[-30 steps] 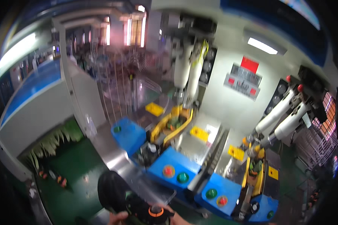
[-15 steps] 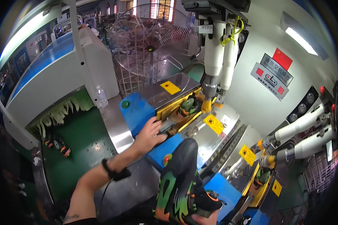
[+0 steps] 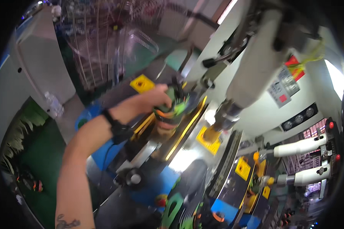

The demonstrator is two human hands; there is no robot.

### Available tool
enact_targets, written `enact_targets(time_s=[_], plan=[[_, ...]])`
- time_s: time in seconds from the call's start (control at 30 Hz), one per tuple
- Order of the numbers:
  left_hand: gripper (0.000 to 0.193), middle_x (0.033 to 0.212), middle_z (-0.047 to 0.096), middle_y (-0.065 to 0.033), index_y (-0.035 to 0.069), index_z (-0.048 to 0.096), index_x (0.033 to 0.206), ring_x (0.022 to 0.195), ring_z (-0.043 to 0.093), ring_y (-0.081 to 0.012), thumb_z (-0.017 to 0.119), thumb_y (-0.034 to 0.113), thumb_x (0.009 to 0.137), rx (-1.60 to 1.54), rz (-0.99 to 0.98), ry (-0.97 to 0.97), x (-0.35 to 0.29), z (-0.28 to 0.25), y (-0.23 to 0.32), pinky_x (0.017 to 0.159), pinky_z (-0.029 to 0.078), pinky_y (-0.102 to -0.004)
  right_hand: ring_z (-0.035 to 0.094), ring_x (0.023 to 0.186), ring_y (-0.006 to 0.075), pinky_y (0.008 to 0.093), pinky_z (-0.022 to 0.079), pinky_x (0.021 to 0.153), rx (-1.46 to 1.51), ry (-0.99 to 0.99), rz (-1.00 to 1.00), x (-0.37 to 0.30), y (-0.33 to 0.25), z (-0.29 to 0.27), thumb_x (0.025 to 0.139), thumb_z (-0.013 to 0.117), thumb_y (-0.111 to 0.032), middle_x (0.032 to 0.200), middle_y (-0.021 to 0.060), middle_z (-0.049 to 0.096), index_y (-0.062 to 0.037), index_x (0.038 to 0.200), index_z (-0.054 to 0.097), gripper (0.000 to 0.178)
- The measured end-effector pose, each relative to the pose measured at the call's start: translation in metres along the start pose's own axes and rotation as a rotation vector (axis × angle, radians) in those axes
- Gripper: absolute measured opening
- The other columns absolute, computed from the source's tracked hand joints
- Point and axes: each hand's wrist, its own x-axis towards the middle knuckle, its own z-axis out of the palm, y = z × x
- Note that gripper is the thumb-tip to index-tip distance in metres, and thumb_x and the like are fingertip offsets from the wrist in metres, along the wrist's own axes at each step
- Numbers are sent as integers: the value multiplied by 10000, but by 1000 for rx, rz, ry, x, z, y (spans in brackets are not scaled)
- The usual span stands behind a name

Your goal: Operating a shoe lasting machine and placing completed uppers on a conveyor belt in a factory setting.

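My left hand (image 3: 160, 97), its arm reaching in from the lower left, is closed round the top of a green, black and orange shoe (image 3: 168, 118). That shoe sits tilted in the yellow-edged trough of the pressing machine (image 3: 187, 133). A second shoe (image 3: 176, 210), dark with green and orange patterning, is close to me at the lower edge. My right hand is out of sight, so its grip on this shoe cannot be seen. A white press cylinder (image 3: 252, 65) with a yellow tip stands just right of the trough. Motion blurs parts of the picture.
On the right is another press station with white cylinders (image 3: 302, 150). A round black knob (image 3: 133, 177) and a red button (image 3: 161, 200) are near the front. At the left, shoes (image 3: 32, 183) lie on the green conveyor (image 3: 46, 152), near a plastic bottle (image 3: 54, 104).
My left hand has moved forward and right onto the shoe in the trough and closed on it. The cylinder now stands away from that shoe. My view has tilted, and my right hand has left it.
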Motion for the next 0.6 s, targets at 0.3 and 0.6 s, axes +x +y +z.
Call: enact_targets(time_s=[0.3,0.6], plan=[[863,1292,489,-207,-23,309,1402,1140,550,-352,667,69,622,-662,111,731,-404,-69,-92,983,460,-435,633,839,165,273,519,784,252,-79,513,211,-68,76,822,601,-90,886,75,630,-25,999,603,189],[490,1014,595,-108,29,494,1236,815,582,-217,648,87,775,-502,-747,1068,-542,97,-186,671,502,-330,665,741,320,467,579,689,11,126,450,394,-43,118,760,558,8,879,169,616,54,985,527,231]])
